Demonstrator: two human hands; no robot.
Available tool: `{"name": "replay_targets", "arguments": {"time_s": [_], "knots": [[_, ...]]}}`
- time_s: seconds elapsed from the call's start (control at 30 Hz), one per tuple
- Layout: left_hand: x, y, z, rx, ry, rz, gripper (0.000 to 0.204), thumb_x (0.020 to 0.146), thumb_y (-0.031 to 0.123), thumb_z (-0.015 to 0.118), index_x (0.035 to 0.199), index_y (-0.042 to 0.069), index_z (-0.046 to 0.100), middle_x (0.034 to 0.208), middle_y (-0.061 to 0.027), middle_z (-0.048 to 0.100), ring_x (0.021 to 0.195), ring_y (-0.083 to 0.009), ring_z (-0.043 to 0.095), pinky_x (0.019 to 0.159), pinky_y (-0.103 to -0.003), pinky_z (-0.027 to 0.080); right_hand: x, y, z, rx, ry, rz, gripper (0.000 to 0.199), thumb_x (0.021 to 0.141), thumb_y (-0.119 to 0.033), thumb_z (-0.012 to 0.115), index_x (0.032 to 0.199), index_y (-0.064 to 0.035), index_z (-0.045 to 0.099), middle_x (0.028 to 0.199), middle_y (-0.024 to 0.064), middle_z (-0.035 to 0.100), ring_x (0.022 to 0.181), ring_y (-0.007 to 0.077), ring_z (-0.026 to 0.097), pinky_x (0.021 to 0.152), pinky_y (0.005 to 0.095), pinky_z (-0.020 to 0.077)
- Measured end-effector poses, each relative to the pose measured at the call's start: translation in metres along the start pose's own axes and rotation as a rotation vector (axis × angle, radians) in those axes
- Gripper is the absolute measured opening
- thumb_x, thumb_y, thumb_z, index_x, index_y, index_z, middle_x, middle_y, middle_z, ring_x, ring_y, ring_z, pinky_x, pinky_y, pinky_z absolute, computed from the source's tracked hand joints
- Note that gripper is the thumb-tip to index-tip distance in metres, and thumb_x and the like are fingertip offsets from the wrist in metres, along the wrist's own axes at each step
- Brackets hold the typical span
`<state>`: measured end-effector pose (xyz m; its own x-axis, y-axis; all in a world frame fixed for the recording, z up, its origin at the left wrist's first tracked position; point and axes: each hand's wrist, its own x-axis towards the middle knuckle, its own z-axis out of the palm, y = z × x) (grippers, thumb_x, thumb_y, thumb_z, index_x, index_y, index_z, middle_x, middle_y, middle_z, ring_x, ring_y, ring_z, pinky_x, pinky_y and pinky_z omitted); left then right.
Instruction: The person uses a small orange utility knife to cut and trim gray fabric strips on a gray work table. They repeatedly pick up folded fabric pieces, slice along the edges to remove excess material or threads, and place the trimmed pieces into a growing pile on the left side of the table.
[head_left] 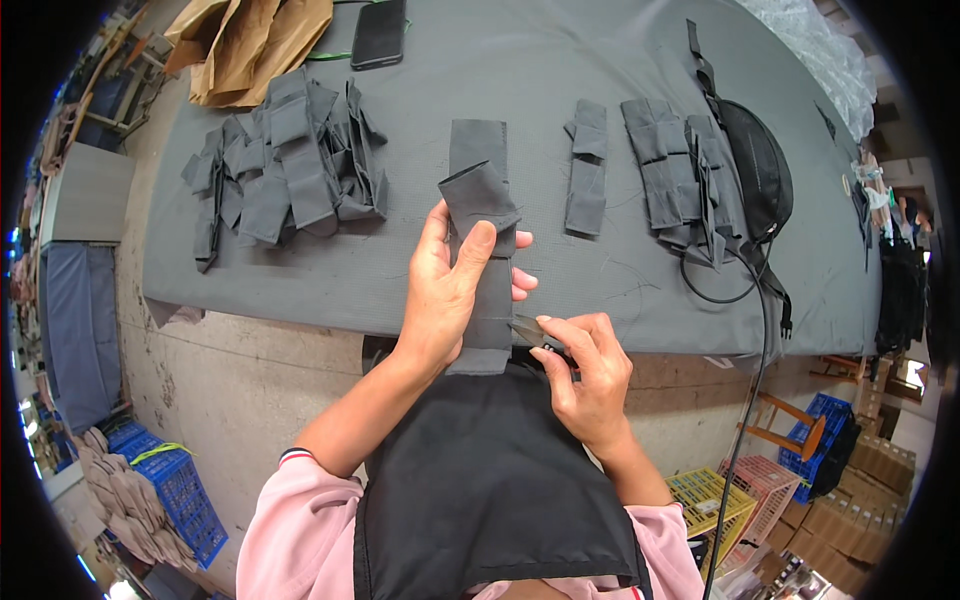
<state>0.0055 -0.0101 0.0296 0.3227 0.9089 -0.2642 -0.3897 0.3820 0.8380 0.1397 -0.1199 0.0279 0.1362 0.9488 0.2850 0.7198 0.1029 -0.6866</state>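
Observation:
My left hand (445, 285) grips a dark grey fabric strip (490, 290), thumb on top and fingers behind it. A folded flap of the strip stands up above the thumb, and its lower end hangs past the table's front edge. My right hand (590, 375) is closed around small thread snips (530, 328), whose pointed blades meet the strip's right edge. On the table to the left lies a heap of similar grey fabric pieces (290, 170). To the right are a single folded piece (588, 170) and a smaller pile of folded pieces (665, 165).
The grey-covered table (560, 60) bears a brown paper bag (250, 50), a black phone (379, 35) and a black pouch (755, 170) with a strap and cable. Blue (190, 500), yellow (710, 505) and pink (765, 495) crates stand on the floor. Loose threads lie on the cover.

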Motion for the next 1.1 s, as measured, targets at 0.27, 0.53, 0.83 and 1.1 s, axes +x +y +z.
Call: {"name": "replay_targets", "arguments": {"time_s": [0.27, 0.53, 0.83, 1.1], "knots": [[0.001, -0.002, -0.001, -0.01, -0.008, -0.013, 0.038, 0.095, 0.033, 0.054, 0.116, 0.005, 0.042, 0.1, -0.0172, 0.064, 0.067, -0.0193, 0.067, 0.057, -0.027, 0.056, 0.0, 0.001, 0.002, -0.164, 0.046, -0.176, 0.037, 0.066, -0.006, 0.075, 0.102, -0.0091, 0.065, 0.08, 0.0024, 0.056, 0.059, 0.018, 0.05, 0.053, 0.0312, 0.0382], [-0.002, -0.001, -0.002, -0.004, -0.001, -0.01, 0.036, 0.095, 0.032, 0.053, 0.116, 0.005, 0.043, 0.099, -0.017, 0.064, 0.066, -0.019, 0.067, 0.057, -0.027, 0.056, -0.001, -0.005, -0.001, -0.157, 0.048, -0.173, 0.038, 0.066, -0.005, 0.074, 0.102, -0.0086, 0.065, 0.08, 0.0023, 0.056, 0.059, 0.0181, 0.05, 0.053, 0.0308, 0.0378], [-0.004, -0.003, -0.001, 0.007, -0.031, -0.004, 0.037, 0.095, 0.031, 0.053, 0.117, 0.004, 0.042, 0.099, -0.0169, 0.064, 0.066, -0.0188, 0.067, 0.057, -0.027, 0.056, 0.001, -0.011, -0.004, -0.19, 0.007, -0.184, 0.036, 0.066, -0.006, 0.074, 0.101, -0.0075, 0.065, 0.079, 0.0016, 0.055, 0.06, 0.0172, 0.051, 0.054, 0.0307, 0.0374], [-0.005, -0.001, -0.001, 0.018, -0.032, -0.017, 0.037, 0.095, 0.031, 0.055, 0.117, 0.004, 0.042, 0.098, -0.0174, 0.064, 0.066, -0.0186, 0.067, 0.057, -0.026, 0.055, 0.0, -0.014, -0.008, -0.233, 0.015, -0.192, 0.036, 0.066, -0.006, 0.074, 0.101, -0.0075, 0.065, 0.078, 0.0009, 0.055, 0.06, 0.017, 0.051, 0.053, 0.0304, 0.0373]]}}
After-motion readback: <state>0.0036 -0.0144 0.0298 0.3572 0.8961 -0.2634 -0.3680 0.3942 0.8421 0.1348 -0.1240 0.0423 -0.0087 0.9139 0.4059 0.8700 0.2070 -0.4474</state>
